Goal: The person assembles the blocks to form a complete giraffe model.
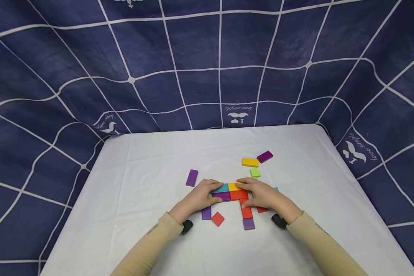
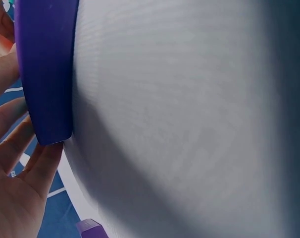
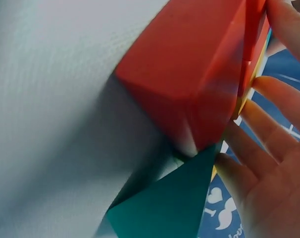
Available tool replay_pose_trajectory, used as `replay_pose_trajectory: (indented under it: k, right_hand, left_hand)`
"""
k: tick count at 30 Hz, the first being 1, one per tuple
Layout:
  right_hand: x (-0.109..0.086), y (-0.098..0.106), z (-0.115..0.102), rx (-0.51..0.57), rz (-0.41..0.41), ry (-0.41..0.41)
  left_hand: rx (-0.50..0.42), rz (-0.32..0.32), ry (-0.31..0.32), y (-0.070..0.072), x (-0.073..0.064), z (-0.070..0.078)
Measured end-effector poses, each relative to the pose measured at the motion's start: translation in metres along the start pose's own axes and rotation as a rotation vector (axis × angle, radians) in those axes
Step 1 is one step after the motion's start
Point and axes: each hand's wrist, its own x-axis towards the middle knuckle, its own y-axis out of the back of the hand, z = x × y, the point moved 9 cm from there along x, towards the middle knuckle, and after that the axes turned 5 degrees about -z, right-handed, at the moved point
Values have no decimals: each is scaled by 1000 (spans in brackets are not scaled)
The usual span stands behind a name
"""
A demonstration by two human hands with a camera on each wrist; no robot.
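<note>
Several flat coloured blocks lie together on the white-covered table. A teal block (image 1: pixel 221 188) and a yellow block (image 1: pixel 233 187) form the far row; a purple block (image 1: pixel 222 196) and a red block (image 1: pixel 239 195) form the near one. My left hand (image 1: pixel 201 194) grips the left end, fingers at the teal block and thumb by the purple one. With its fingers at the yellow block's far side and its thumb on a second red block (image 1: pixel 247 212), my right hand (image 1: pixel 260 194) holds the right side. In the right wrist view, its fingertips lie close to a green-teal block (image 3: pixel 165 203).
Loose pieces lie around: a purple block (image 1: pixel 192 178) at left, a yellow block (image 1: pixel 250 162), a dark purple block (image 1: pixel 265 156) and a lime piece (image 1: pixel 255 173) beyond. Nearer are a red square (image 1: pixel 217 219) and a purple piece (image 1: pixel 248 224). A dark blue gridded curtain (image 1: pixel 200 88) surrounds the table.
</note>
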Motion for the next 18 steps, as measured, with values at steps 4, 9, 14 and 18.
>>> replay_pose_trajectory:
  k: [4, 9, 14, 18]
  right_hand:
    - [-1, 0, 3, 16, -16, -25]
    - [-1, -1, 6, 13, -22, -24]
    - [-1, -3, 7, 25, -13, -4]
    - [-2, -3, 6, 36, -8, 9]
  left_hand:
    - [-11, -2, 8, 0, -1, 0]
    - [-10, -7, 24, 0, 1, 0]
    - [-35, -8, 30, 2, 0, 1]
    - [-60, 49, 21, 13, -4, -3]
